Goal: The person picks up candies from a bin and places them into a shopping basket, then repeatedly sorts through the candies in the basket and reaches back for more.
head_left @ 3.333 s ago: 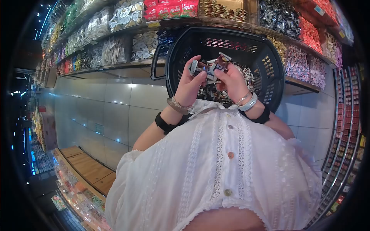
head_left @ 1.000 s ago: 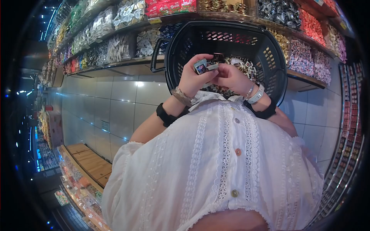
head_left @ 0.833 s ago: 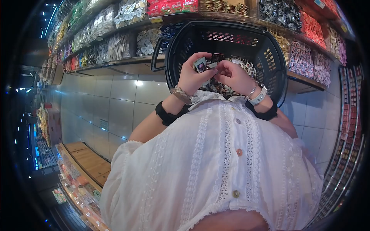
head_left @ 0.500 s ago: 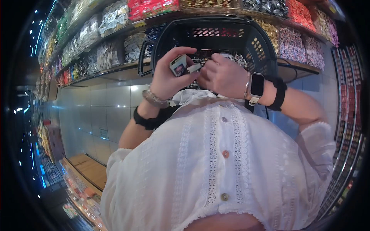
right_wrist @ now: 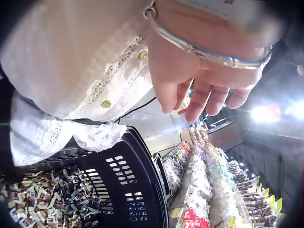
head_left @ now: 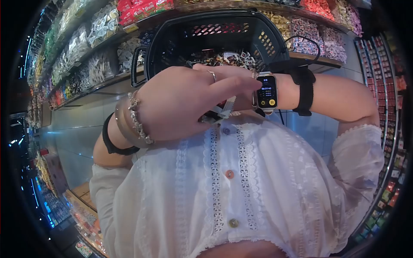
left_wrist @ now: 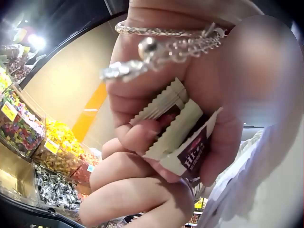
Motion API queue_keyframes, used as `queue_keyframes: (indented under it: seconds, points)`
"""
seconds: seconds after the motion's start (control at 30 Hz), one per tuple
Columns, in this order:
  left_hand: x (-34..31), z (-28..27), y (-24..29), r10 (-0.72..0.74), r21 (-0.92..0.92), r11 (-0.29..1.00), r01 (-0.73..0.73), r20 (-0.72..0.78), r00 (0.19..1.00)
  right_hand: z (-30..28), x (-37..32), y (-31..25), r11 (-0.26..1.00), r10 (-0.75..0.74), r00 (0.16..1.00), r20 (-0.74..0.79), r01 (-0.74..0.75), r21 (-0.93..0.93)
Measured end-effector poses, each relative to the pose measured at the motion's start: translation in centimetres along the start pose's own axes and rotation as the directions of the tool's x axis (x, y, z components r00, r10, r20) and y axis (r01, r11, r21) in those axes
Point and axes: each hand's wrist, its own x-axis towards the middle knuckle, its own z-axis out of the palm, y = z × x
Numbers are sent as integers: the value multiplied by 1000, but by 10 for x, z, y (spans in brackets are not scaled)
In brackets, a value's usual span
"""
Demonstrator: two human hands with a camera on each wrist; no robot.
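My left hand (head_left: 176, 101) crosses in front of my right, its index finger stretched to the lit smartwatch (head_left: 266, 92) on the right wrist. Several small wrapped candies (left_wrist: 178, 130), cream wrappers with dark printed labels, are gripped between its curled fingers and palm in the left wrist view. Behind it, my right hand (right_wrist: 199, 71) is partly covered in the head view. In the right wrist view its fingers hang loosely bent and nothing shows in them. A black shopping basket (head_left: 170, 47) stands beyond both hands, with many similar candies (right_wrist: 52, 197) in its bottom.
Shelves with bins of wrapped sweets (head_left: 305, 34) run along the back, behind the basket. Red candy bags (head_left: 144, 9) sit at upper left. A tall rack (head_left: 383, 99) stands at right, and tiled floor (head_left: 73, 133) lies at left.
The right forearm has swung across the body, turning the watch face up. My left hand has moved right and over it, still holding candies, its finger now at the watch. The basket sits further left in view.
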Motion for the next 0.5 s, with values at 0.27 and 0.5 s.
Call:
queue_keyframes:
  seconds: [0.27, 0.5]
  points:
    - [6, 4, 4, -32, 31, 999, 31, 14, 999, -7, -64, 10, 992, 123, 990, 66, -125, 28]
    - [7, 7, 1, -10, 60, 998, 8, 38, 999, -19, -95, 18, 971, 227, 966, 125, -234, 48]
